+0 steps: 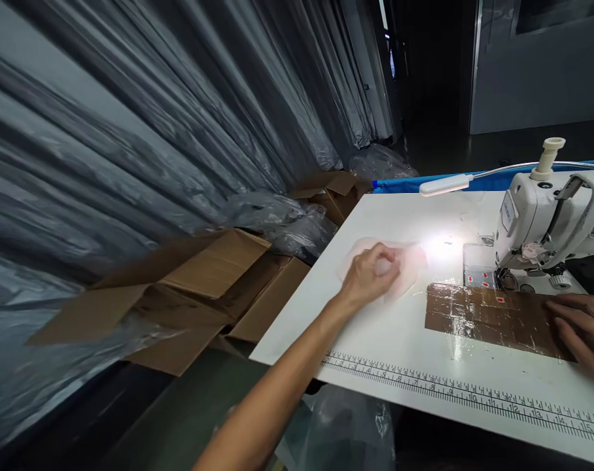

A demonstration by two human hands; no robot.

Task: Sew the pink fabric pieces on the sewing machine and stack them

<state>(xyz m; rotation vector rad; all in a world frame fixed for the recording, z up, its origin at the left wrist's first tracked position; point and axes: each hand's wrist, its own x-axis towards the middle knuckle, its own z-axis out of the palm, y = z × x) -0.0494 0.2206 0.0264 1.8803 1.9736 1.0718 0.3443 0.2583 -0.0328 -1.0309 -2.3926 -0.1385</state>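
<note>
My left hand (373, 275) is over the left part of the white table, thumb and fingers closed in a pinch on a thin, sheer, pale pink piece of fabric (409, 261). Motion and the lamp's glare blur the fabric's edges. At the right edge of the picture, my right hand (584, 324) lies with its fingers stretched out at the end of a brown tape-covered strip (478, 317). This strip sits on the table just in front of the sewing machine (527, 216). Part of the right hand is cut off by the frame.
A white lamp (444, 186) on a bendy neck shines on the table (375, 216). A printed ruler (454, 391) runs along its front edge. Open cardboard boxes (213, 275) and clear plastic bags (297, 222) stand left of the table, beside a grey curtain (179, 118).
</note>
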